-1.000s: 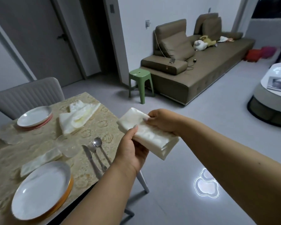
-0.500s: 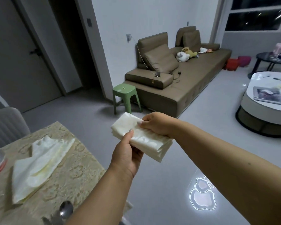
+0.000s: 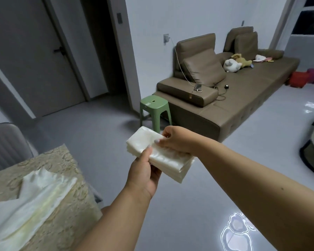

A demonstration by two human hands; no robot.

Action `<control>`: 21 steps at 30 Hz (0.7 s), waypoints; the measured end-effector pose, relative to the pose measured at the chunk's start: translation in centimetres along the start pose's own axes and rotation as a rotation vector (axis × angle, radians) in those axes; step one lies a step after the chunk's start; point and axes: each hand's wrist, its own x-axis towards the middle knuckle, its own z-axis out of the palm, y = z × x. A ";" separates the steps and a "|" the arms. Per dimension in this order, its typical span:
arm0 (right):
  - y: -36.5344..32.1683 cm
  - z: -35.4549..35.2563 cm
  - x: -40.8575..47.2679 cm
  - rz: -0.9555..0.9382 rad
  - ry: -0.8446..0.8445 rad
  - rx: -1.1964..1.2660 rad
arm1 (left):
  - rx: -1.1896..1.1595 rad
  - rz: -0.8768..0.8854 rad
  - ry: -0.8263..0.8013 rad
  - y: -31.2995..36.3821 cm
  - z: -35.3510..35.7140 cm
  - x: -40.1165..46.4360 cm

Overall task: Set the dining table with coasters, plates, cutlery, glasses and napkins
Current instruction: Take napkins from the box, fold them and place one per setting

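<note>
Here, a loose white napkin lies on the patterned surface at left, near its far corner. Beyond that edge, over open grey floor, a folded napkin stack runs from upper left to lower right. The left hand pinches its near edge from below; the right hand grips the far side. A green stool and brown sofa stand behind.

My left hand and my right hand are both out in front of me, fingers curled, pinching a folded napkin.
</note>
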 end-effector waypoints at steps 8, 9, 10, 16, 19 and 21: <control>2.5 -5.8 12.1 -0.101 -0.121 -0.042 | -0.030 0.057 0.116 0.1 5.7 11.1; 2.7 -6.2 13.6 -0.106 -0.130 -0.036 | -0.033 0.060 0.133 0.3 6.1 12.2; 2.9 -6.4 15.0 -0.111 -0.137 -0.033 | -0.030 0.064 0.148 0.5 6.4 13.3; 2.0 -5.6 22.8 -0.185 -0.161 -0.036 | 0.011 0.129 0.214 3.0 5.6 18.5; 0.4 -4.5 26.6 -0.188 -0.177 0.015 | 0.006 0.146 0.261 5.2 4.0 21.1; -1.0 -3.5 29.3 -0.191 -0.197 0.031 | -0.002 0.159 0.286 7.0 2.9 23.0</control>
